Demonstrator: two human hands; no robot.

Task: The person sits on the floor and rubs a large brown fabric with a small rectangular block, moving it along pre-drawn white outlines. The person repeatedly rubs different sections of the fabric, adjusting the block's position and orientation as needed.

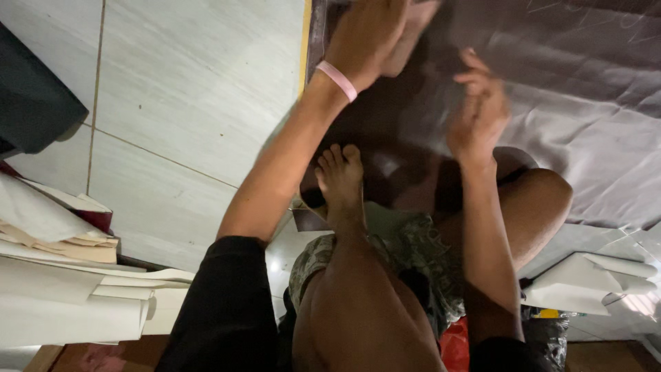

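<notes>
A: Dark grey fabric sheet (pixel 551 103)?
B: Spread flat over the pale tiled floor (pixel 186 89), filling the upper right, long axis roughly from ten to four o'clock.

A: Left hand (pixel 365 38)?
B: Pink wristband (pixel 337 80) on, pressed down on the sheet's near edge at twelve o'clock, fingers curled; cannot tell whether pinching cloth.

A: Right hand (pixel 478 110)?
B: Just at four o'clock from the left, fingers bent loosely over the cloth, apparently touching. Bare foot (pixel 341 179) below both. Stacked paper (pixel 69 289) at eight o'clock.
</notes>
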